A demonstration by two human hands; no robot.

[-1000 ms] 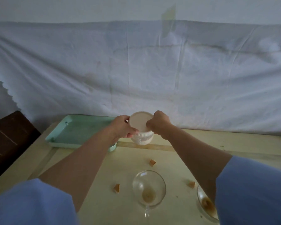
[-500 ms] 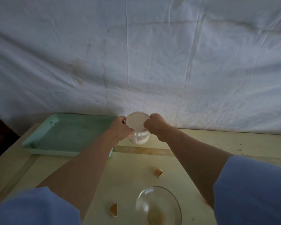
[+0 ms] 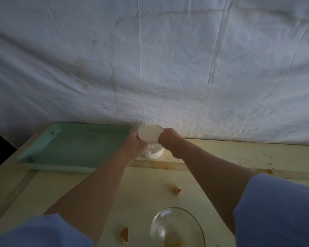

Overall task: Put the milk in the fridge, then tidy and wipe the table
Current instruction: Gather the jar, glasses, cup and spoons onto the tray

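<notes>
A clear jar of milk (image 3: 154,152) with white lettering stands at the back of the pale yellow table (image 3: 221,154), against the hanging white sheet. A round white lid (image 3: 150,132) sits on its top. My left hand (image 3: 135,146) wraps the jar's left side, fingers at the lid's rim. My right hand (image 3: 169,139) pinches the lid's right edge. Both arms reach forward from blue sleeves.
A mint-green tray (image 3: 75,147) lies left of the jar. Two bread scraps (image 3: 176,190) (image 3: 124,234) and a dirty glass bowl (image 3: 177,229) lie near me. Brown crumbs and stains (image 3: 268,171) dot the right side. A white sheet (image 3: 150,59) covers the wall.
The view has tilted up and closer, so the bowl slid toward the bottom edge. Both hands stay on the jar and lid, which have hardly moved on the table.
</notes>
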